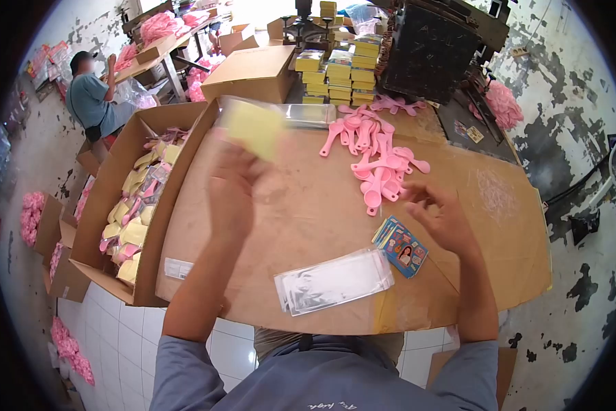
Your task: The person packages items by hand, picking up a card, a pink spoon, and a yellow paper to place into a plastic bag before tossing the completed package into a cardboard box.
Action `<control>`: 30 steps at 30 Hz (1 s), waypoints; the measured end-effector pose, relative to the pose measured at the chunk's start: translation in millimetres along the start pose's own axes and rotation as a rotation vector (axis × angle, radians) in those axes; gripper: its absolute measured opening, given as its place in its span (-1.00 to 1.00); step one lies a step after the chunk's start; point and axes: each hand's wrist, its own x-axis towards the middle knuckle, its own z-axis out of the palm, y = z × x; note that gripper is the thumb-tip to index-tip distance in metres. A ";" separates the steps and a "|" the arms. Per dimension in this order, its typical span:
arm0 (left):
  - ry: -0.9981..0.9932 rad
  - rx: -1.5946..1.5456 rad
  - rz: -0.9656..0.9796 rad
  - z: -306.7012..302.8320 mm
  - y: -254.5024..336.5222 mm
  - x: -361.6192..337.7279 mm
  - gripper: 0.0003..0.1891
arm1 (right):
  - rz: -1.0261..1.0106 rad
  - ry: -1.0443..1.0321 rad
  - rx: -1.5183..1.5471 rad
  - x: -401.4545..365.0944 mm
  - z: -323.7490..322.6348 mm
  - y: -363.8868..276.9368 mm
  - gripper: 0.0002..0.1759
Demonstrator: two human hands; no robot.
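My left hand (236, 168), blurred by motion, is raised over the left part of the table and holds a clear packet with a pale yellow card (255, 130). My right hand (432, 209) hovers at the right with its fingers apart and nothing in them. Just beyond its fingertips lies a heap of pink spoons (373, 161). Below that hand sits a stack of blue printed cards (401, 248). Flat clear plastic sleeves (335, 282) lie near the table's front edge, touching the cards.
An open carton (154, 274) with several filled packets stands along the table's left side. At the back are a closed box (249, 68), yellow-edged card stacks (338, 72), a clear tray (309, 115) and a black machine (428, 51). A seated person (92, 103) is at far left.
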 end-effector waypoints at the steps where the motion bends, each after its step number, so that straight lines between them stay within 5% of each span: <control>1: 0.003 0.001 0.003 1.4 1.8 -0.6 -0.41 | 0.036 -0.010 -0.153 -4.3 -11.5 -0.9 -0.58; 2: 0.115 -0.075 -0.007 7.0 8.1 1.6 -0.46 | 0.073 -0.018 -0.307 -7.7 -20.2 1.3 -0.63; 5: 0.022 0.161 -0.167 -5.7 -18.1 -6.7 -0.56 | 0.076 -0.166 -0.432 -24.0 -16.1 26.7 -0.71; 9: -0.776 0.850 -0.324 18.4 -36.3 -58.4 -0.66 | 0.184 -0.296 -0.160 -20.8 -13.8 41.4 -0.75; 14: -1.107 1.075 0.024 19.1 -60.1 -99.1 -0.67 | 0.289 -0.339 0.082 -20.3 -11.3 50.7 -0.83; 20: -0.890 0.921 -0.477 25.8 -55.2 -95.6 -0.64 | 0.309 -0.292 0.185 -21.2 -13.0 58.1 -0.85; 23: -0.831 0.812 -0.509 27.7 -51.7 -93.4 -0.70 | 0.282 -0.222 -0.111 -20.2 -19.7 39.4 -0.85; 26: -0.869 0.855 -0.495 22.2 -57.2 -93.1 -0.80 | 0.088 -0.186 -0.041 -24.2 -24.0 38.1 -0.84; 29: -0.865 0.851 -0.470 25.2 -55.4 -94.6 -0.87 | -0.043 -0.394 0.540 -28.5 -4.7 26.4 -0.86; 30: -0.887 0.859 -0.465 25.3 -55.8 -94.5 -0.87 | -0.114 -0.441 0.469 -27.8 5.0 21.8 -0.86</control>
